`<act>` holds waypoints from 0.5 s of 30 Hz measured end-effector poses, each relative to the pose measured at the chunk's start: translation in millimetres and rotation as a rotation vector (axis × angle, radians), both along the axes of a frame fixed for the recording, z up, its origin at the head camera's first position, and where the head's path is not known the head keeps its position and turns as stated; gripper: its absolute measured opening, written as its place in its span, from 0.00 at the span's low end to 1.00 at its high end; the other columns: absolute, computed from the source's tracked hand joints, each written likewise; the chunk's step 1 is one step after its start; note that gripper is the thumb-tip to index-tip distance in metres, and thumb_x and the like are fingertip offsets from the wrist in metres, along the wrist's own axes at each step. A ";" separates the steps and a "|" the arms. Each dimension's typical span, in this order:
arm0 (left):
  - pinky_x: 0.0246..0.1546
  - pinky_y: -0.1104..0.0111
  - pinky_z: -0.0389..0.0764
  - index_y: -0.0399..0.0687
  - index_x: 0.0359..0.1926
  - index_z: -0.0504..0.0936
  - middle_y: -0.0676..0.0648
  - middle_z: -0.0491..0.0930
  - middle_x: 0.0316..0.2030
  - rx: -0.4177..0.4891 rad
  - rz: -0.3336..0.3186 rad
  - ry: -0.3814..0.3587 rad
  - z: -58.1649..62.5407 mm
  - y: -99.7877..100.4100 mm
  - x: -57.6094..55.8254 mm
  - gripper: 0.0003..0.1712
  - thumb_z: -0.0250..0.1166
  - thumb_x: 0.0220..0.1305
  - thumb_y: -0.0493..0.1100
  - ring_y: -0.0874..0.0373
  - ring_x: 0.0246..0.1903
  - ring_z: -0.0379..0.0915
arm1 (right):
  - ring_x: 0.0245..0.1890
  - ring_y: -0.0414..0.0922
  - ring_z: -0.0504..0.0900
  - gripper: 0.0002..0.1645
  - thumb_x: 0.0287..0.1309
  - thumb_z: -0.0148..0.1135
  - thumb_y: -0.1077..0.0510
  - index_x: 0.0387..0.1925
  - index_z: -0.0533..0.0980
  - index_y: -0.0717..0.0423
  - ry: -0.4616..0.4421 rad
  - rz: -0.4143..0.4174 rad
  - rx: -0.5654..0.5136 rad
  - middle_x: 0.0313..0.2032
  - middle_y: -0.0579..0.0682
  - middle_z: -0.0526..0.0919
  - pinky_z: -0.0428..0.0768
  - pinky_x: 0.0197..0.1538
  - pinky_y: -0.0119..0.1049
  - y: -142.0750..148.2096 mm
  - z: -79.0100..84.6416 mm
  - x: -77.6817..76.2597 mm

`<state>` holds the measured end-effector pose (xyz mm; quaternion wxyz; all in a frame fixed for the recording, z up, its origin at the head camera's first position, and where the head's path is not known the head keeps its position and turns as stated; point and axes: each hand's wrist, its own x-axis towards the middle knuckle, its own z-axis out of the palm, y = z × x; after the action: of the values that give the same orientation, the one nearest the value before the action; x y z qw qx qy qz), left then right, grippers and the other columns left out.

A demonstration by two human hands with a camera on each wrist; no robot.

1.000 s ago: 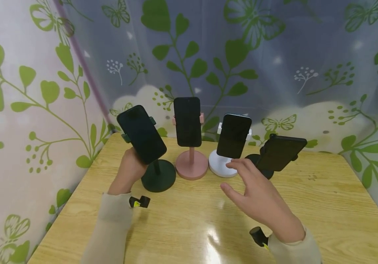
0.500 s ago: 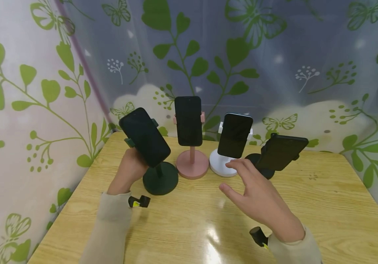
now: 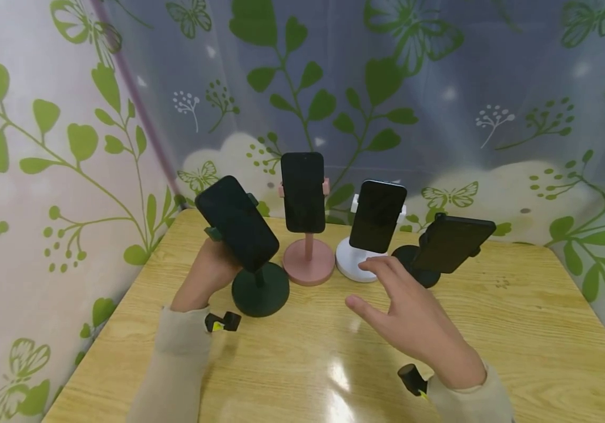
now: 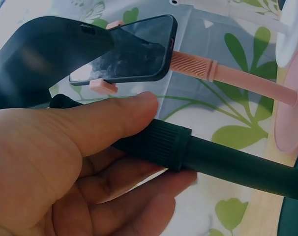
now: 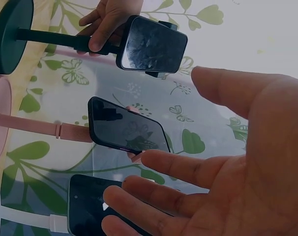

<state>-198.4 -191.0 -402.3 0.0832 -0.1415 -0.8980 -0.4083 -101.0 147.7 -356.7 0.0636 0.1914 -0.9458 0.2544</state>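
Observation:
My left hand (image 3: 209, 273) grips the pole of a dark green phone stand (image 3: 260, 299), thumb and fingers around its ribbed collar (image 4: 163, 142) in the left wrist view. That stand's clamp carries a dark phone (image 3: 237, 222), leaning to the left in the head view. Behind my right hand (image 3: 419, 320) is a white phone stand (image 3: 346, 267); the fingers are spread and relaxed, holding nothing. A pink phone stand (image 3: 308, 270) stands between the green and white ones with its phone (image 3: 303, 192) nearly upright.
The white stand bears another phone (image 3: 378, 216). At the right end, a black stand (image 3: 405, 258) holds a tilted phone (image 3: 456, 244). All stands are in a row toward the back of the wooden table (image 3: 302, 364). A leaf-patterned curtain (image 3: 429, 106) hangs behind.
My left hand has brought the green stand and its phone slightly nearer and to the right. My right hand has barely moved.

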 end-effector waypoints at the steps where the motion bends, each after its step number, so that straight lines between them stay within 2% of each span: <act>1: 0.48 0.56 0.72 0.40 0.56 0.74 0.41 0.76 0.49 0.005 -0.012 0.000 0.0 -0.1 0.2 0.20 0.61 0.63 0.41 0.49 0.47 0.72 | 0.53 0.42 0.74 0.40 0.56 0.49 0.26 0.62 0.65 0.43 -0.005 0.000 0.000 0.61 0.41 0.65 0.77 0.46 0.46 -0.1 -0.3 0.0; 7: 0.50 0.55 0.71 0.40 0.54 0.74 0.41 0.75 0.49 -0.009 -0.052 0.028 1.9 1.3 3.0 0.20 0.63 0.62 0.40 0.50 0.49 0.71 | 0.53 0.43 0.74 0.41 0.56 0.50 0.26 0.62 0.65 0.45 -0.003 0.001 -0.005 0.60 0.41 0.65 0.76 0.47 0.46 0.0 -1.1 0.3; 10: 0.51 0.55 0.70 0.39 0.53 0.74 0.40 0.75 0.49 -0.018 -0.060 0.019 4.0 2.4 4.7 0.19 0.63 0.62 0.40 0.49 0.49 0.70 | 0.53 0.43 0.73 0.40 0.56 0.50 0.26 0.62 0.65 0.44 0.000 0.004 -0.006 0.60 0.41 0.66 0.76 0.47 0.46 0.0 -0.7 0.3; 15: 0.50 0.55 0.70 0.40 0.51 0.76 0.42 0.75 0.48 -0.088 -0.022 -0.053 9.5 5.0 8.4 0.18 0.63 0.61 0.42 0.50 0.49 0.70 | 0.53 0.43 0.74 0.40 0.55 0.50 0.25 0.62 0.65 0.44 0.002 0.002 -0.002 0.60 0.41 0.66 0.76 0.46 0.46 -0.4 -0.2 0.7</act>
<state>-190.0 -186.0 -392.8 0.0485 -0.1442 -0.9153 -0.3729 -100.4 147.2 -356.9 0.0645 0.1925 -0.9453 0.2552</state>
